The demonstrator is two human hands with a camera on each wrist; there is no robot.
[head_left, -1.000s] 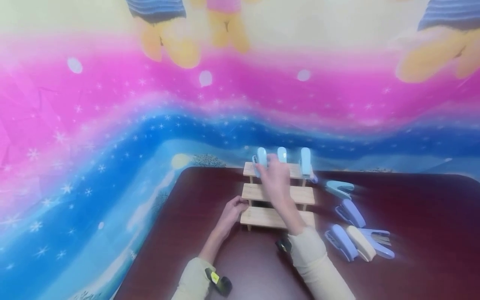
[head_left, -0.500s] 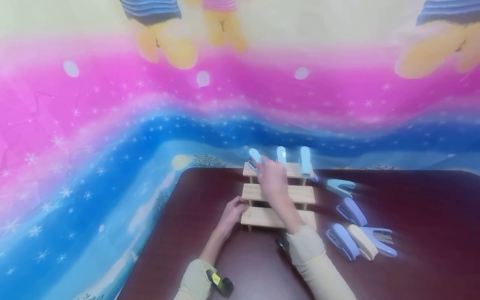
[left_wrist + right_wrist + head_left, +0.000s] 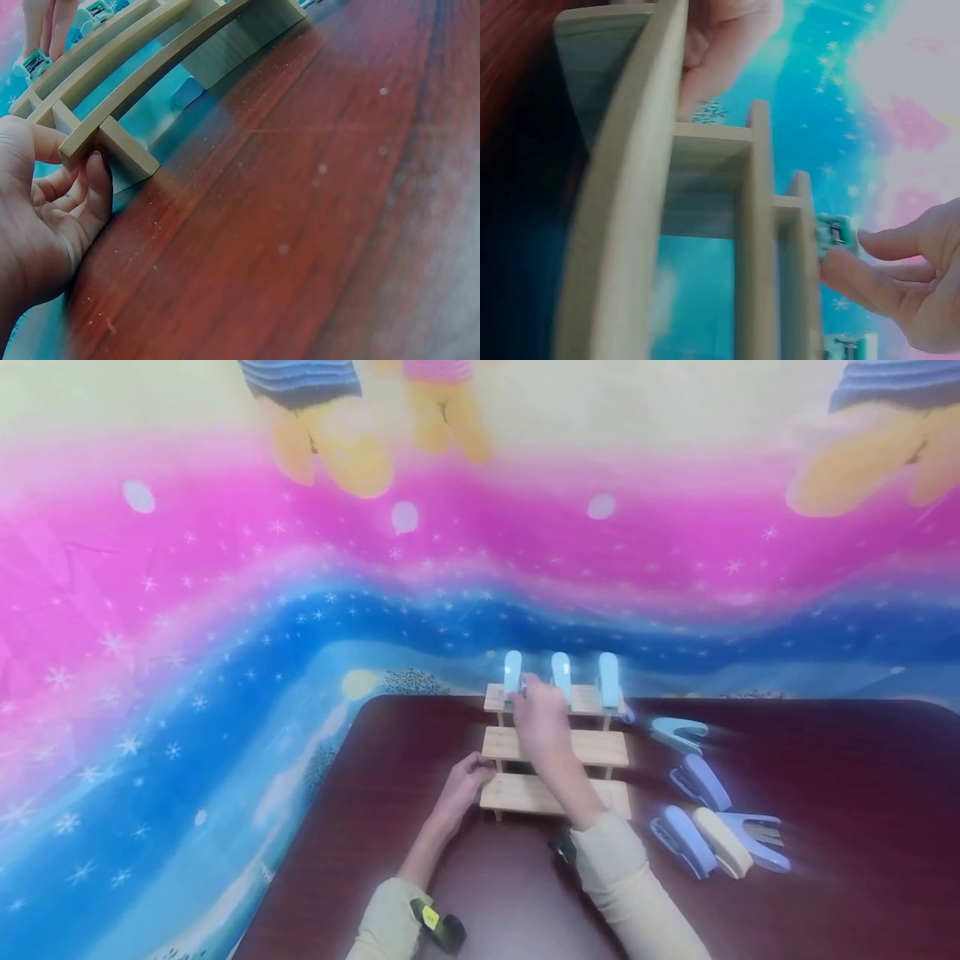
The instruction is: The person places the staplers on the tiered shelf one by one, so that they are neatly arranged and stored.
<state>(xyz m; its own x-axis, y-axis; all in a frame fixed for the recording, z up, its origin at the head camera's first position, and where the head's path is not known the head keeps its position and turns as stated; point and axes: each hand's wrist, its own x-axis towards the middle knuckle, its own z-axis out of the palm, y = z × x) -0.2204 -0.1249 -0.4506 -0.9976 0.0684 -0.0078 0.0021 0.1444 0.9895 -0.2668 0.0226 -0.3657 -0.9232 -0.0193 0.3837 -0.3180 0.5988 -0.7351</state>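
Three shelved staplers (image 3: pixel 561 667) (wrist label (image 3: pixel 430 917) illegible)

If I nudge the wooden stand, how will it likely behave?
The wooden stand should feel stiff, being made of joined boards. Its open build suggests it's light for its size. It could slide on the shiny table, though the left hand pinches one corner.

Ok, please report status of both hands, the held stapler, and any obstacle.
Left hand grips the wooden stand at its left end. Right hand pinches the leftmost stapler at the top step. Possibly in the way: middle stapler, partly behind that hand.
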